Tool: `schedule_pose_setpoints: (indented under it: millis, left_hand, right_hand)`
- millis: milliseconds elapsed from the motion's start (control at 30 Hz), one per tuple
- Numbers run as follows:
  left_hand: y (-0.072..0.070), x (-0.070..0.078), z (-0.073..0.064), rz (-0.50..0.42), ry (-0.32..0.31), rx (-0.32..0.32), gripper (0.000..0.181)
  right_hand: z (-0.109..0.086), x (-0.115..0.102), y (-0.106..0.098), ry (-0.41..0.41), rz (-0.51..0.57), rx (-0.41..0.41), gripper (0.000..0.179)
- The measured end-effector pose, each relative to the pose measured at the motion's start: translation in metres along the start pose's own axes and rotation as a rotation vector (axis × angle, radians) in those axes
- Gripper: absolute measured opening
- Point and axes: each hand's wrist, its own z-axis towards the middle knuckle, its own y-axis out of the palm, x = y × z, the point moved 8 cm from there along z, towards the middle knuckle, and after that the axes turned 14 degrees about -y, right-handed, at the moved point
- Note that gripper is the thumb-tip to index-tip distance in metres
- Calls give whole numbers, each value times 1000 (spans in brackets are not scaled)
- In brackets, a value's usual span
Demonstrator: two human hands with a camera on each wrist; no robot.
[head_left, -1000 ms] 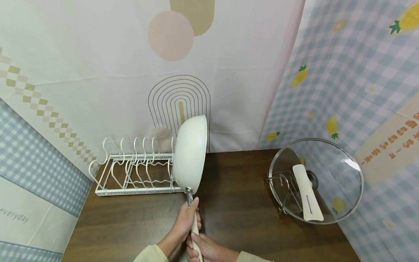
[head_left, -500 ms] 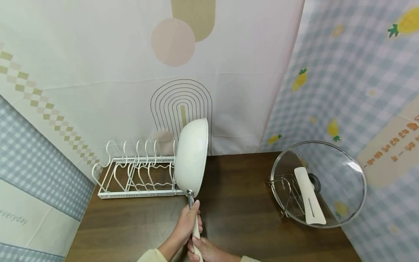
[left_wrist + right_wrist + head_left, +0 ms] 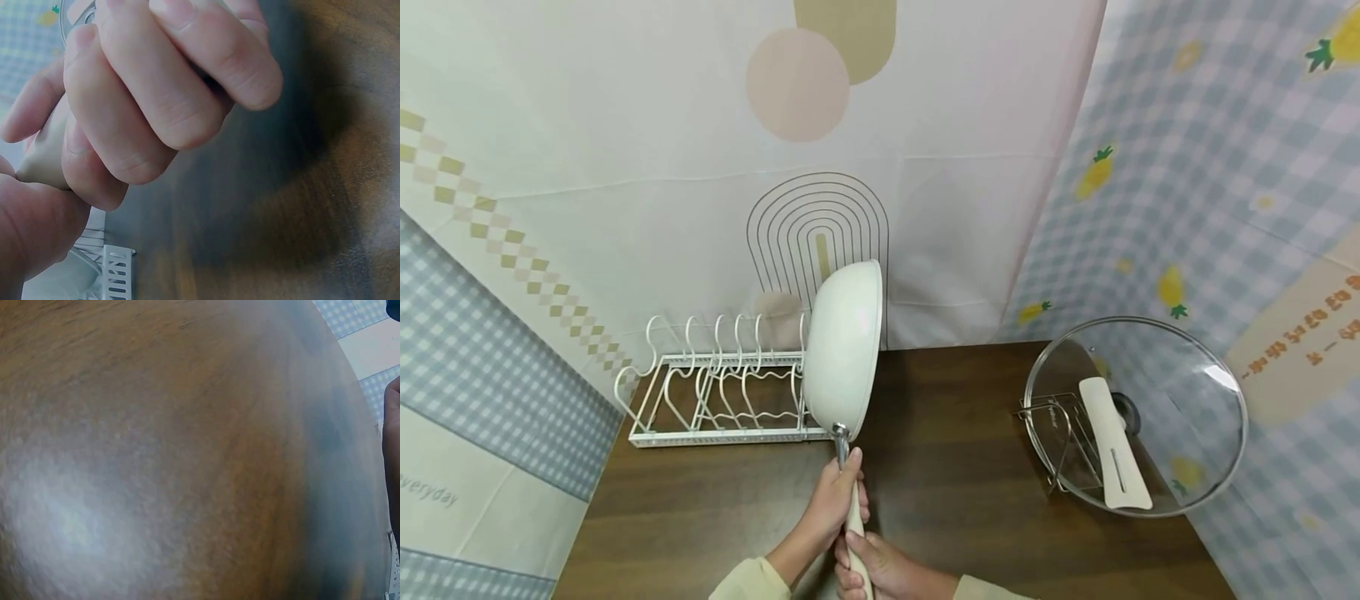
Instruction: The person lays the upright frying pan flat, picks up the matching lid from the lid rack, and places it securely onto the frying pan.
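The person's two hands both grip a big white pan (image 3: 841, 346) by its long pale handle (image 3: 855, 515). The left hand (image 3: 833, 493) wraps round the handle up near the shiny metal neck (image 3: 841, 440), with its fingers curled, and the right hand (image 3: 878, 567) squeezes the handle lower down, at five o'clock from the left. The pan is up on its side over the brown table (image 3: 955, 500), with its round bottom turned to nine o'clock and its rim to three. Between eight and nine o'clock from the pan sits a white rack (image 3: 707, 437) with wavy loops; the pan covers its near end, and whether they touch is hard to tell. Near three o'clock, well apart, a round glass lid (image 3: 1187, 425) leans upright at a small wire stand (image 3: 1067, 425).
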Motion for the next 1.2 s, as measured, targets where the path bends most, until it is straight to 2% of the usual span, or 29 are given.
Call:
schedule_pose_setpoints:
  millis: [233,433,567,933,1200]
  left_hand:
    - [1,8,-1,4,11,15,46]
    - [2,23,-4,28,41,35,47]
    - [2,28,-6,34,48,40,46]
    - [6,35,-11,36,54,34,46]
    - [8,49,-15,37,85,31,49]
  right_hand:
    - [2,-8,5,23,16,2,40]
    - [9,-16,5,43,-28,19,42]
    - [11,-19,7,54,-39,17,42]
    - [11,-25,12,51,-30,3,42]
    - [16,-38,17,28,-42,-25,42]
